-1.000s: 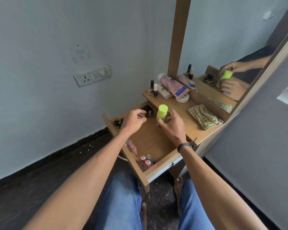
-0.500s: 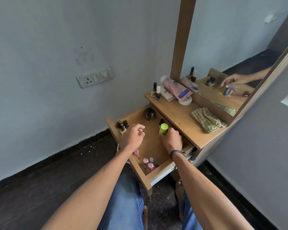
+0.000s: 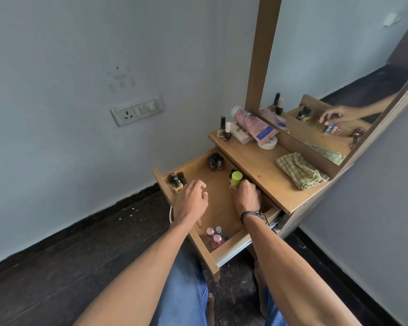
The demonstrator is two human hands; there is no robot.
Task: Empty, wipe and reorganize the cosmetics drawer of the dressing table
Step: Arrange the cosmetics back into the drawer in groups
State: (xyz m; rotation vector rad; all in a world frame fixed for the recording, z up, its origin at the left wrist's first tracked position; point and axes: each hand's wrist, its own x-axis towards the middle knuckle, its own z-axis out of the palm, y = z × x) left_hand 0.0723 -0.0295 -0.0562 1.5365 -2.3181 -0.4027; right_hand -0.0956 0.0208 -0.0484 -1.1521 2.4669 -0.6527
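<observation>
The wooden drawer [image 3: 218, 209] of the dressing table stands pulled out. My right hand [image 3: 246, 196] is inside it at the right side, gripping the base of an upright bottle with a lime-green cap [image 3: 236, 178]. My left hand [image 3: 191, 198] hovers over the drawer's left side, fingers loosely curled, holding nothing. Dark nail polish bottles stand in the far left corner [image 3: 177, 181] and at the back [image 3: 215, 162]. Pink bottles [image 3: 213, 236] stand in the near corner.
On the table top [image 3: 252, 161] lie a pink tube [image 3: 253, 124], two nail polish bottles [image 3: 224, 130], a white round tin [image 3: 267, 142] and a folded checked cloth [image 3: 300, 170]. A mirror [image 3: 335, 67] rises behind. A wall socket [image 3: 137, 110] is on the left. My knees are under the drawer.
My right hand has lowered the green-capped bottle from above the table edge down into the drawer's right side. My left hand has moved a little left and lower over the drawer.
</observation>
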